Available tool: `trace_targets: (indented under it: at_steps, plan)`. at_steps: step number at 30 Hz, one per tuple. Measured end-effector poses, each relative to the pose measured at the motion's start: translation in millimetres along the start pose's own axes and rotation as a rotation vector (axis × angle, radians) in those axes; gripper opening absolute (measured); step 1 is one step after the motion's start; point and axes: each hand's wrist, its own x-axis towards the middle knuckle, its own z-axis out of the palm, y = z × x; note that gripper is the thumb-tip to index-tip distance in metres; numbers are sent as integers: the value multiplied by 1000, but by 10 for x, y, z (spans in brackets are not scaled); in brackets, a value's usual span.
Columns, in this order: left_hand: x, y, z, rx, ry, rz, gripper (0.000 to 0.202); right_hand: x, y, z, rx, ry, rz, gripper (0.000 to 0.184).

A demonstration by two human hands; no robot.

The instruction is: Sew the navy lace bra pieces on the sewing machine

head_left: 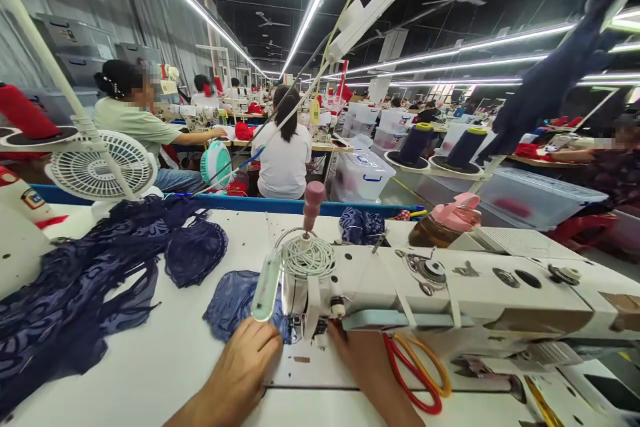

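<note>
**Navy Lace at the Presser Foot, Both Hands Close In**

I have the navy lace piece (233, 300) flat on the counter (150, 360), its right end running to the presser foot (300, 328) of the sewing machine (367, 287). I judge this to be the guiding or lining-up part of a seam; whether the needle is moving, I cannot tell.

My left hand (250, 360) lies at the near edge of the lace, just below the mint-green fitting (265, 290). Its fingers are bent and close together; whether they pinch the cloth or only press it, I cannot tell. My right hand (357, 353) reaches in from the other side of the foot, its fingertips mostly hidden by the machine head, so their grip I cannot tell either.

As I see it, the next move calls for keeping the lace flat and its edge true to the foot, with fingertips clear of the needle. The scissors (438, 403) sit beside my right forearm. A heap of navy lace (65, 280) and a rounded stack (195, 250) lie to my left.
</note>
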Motion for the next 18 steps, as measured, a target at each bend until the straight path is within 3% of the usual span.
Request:
trace_targets:
  at_steps: [5,10,14,18]
  plan:
    - [-161,-10,120,166,101,84,66,-3,-19,101,11,61,-106,35]
    - [-168,-11,127,134,56,37,71,-55,-34,199,11,124,-195,38]
    - [-198,-34,139,94,43,18,71,-85,-34,220,18,132,-192,45]
    - [-242,-75,233,56,121,-31,58,-95,-46,191,44,127,-132,46]
